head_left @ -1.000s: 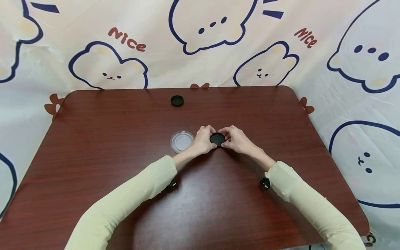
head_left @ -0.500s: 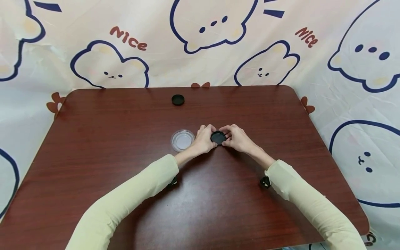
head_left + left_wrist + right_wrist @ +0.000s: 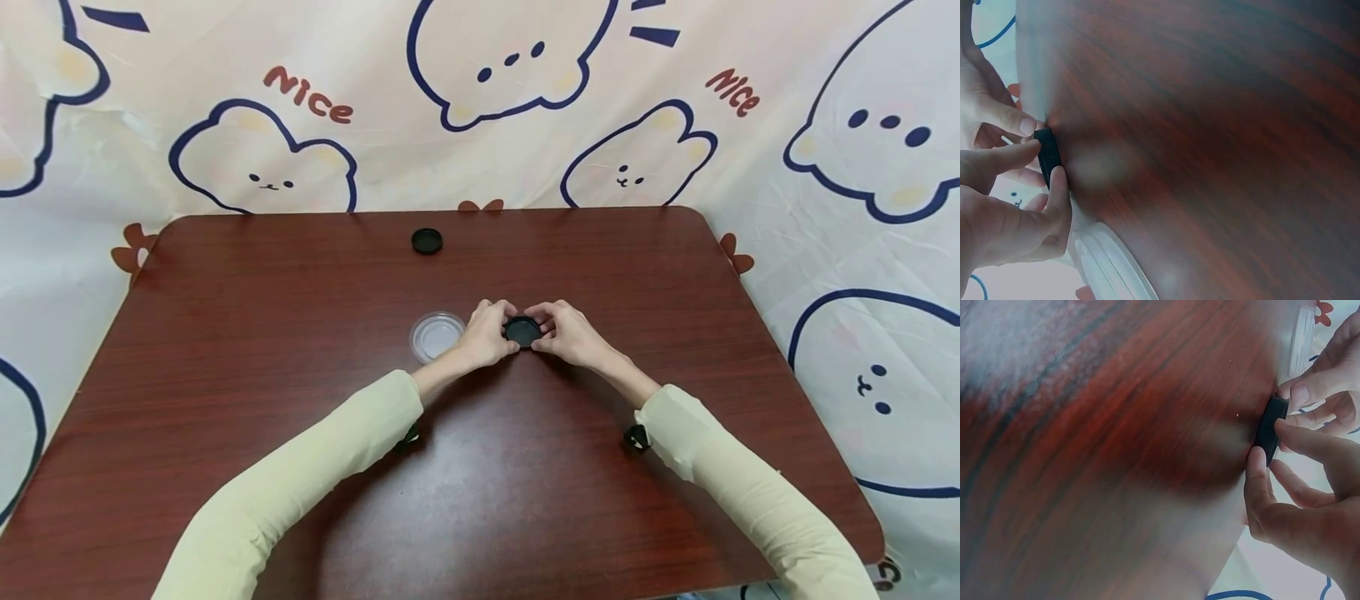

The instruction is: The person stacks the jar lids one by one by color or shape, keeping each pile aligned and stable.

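Observation:
A shallow round black lid [image 3: 522, 332] with a raised rim lies level between the two hands, low over the table. From the left side, the left hand [image 3: 486, 337] holds its edge between thumb and fingers. The right hand [image 3: 567, 335] pinches the opposite edge in the same way. Seen edge-on in the left wrist view, the lid [image 3: 1049, 155] has fingertips of both hands on it. The right wrist view shows the black lid [image 3: 1269, 430] from its side, close to the tabletop.
Just left of the left hand sits a clear round plastic dish [image 3: 437, 338], partly covered by that hand. Another round black lid [image 3: 427, 242] rests near the back edge of the brown wooden table [image 3: 262, 317]. A printed cloth [image 3: 510, 158] hangs behind and beside the table.

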The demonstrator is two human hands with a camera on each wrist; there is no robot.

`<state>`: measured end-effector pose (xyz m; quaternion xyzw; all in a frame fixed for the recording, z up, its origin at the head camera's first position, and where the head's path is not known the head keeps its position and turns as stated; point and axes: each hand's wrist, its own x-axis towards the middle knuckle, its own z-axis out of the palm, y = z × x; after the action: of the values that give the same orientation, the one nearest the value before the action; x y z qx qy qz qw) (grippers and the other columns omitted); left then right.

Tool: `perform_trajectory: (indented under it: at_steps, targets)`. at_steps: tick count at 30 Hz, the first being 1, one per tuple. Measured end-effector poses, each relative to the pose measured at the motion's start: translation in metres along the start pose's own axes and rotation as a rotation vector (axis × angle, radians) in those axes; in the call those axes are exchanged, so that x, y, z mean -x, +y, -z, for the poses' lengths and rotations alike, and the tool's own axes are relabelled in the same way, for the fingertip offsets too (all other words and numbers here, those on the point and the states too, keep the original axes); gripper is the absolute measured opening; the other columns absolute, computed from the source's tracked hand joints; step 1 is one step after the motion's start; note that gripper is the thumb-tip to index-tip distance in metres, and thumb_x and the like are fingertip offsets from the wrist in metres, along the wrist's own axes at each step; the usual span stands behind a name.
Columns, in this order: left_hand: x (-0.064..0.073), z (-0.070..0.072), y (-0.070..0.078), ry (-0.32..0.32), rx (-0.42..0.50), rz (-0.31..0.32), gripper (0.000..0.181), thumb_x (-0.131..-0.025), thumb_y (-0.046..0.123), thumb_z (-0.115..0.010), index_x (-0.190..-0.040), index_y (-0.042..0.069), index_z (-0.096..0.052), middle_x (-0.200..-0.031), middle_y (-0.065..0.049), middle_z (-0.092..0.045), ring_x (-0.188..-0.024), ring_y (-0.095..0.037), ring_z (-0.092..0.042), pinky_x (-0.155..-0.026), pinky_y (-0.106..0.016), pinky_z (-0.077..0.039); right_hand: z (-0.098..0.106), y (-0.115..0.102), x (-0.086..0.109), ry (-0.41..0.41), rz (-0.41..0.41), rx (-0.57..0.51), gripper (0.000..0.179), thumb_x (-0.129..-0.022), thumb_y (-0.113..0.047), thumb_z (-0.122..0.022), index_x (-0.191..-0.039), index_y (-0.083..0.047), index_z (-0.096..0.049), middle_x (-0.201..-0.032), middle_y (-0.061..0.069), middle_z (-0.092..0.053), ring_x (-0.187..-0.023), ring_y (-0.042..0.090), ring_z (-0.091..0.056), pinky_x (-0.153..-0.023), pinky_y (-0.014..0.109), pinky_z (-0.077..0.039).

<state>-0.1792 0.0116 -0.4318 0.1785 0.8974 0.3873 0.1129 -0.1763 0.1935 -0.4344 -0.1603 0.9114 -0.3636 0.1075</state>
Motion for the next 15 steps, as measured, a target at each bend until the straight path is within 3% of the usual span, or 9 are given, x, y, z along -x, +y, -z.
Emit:
perform_trajectory:
  at_steps: [5, 15]
  targets:
    - [0.003, 0.004, -0.002, -0.013, 0.027, -0.018, 0.054, -0.079, 0.003, -0.078, -0.127, -0.002, -0.054, -0.109, -0.017, -0.057, -0.102, -0.026, -0.052, -0.087, -0.033, -0.046, -0.001, -0.001, 0.000, -0.003, 0.013, 0.014, 0.051, -0.078, 0.004, -0.075, -0.126, 0.003, -0.058, -0.106, 0.019, -0.055, -0.092, 0.026, -0.062, -0.079, 0.032, -0.053]
    - [0.004, 0.015, -0.007, 0.048, 0.144, -0.065, 0.061, -0.077, 0.000, -0.078, -0.131, -0.002, -0.051, -0.111, -0.019, -0.053, -0.098, -0.028, -0.059, -0.082, -0.027, -0.051, 0.003, -0.004, -0.002, 0.009, 0.100, -0.026, 0.050, -0.080, 0.001, -0.075, -0.126, 0.005, -0.057, -0.111, 0.023, -0.053, -0.095, 0.032, -0.060, -0.079, 0.035, -0.054]
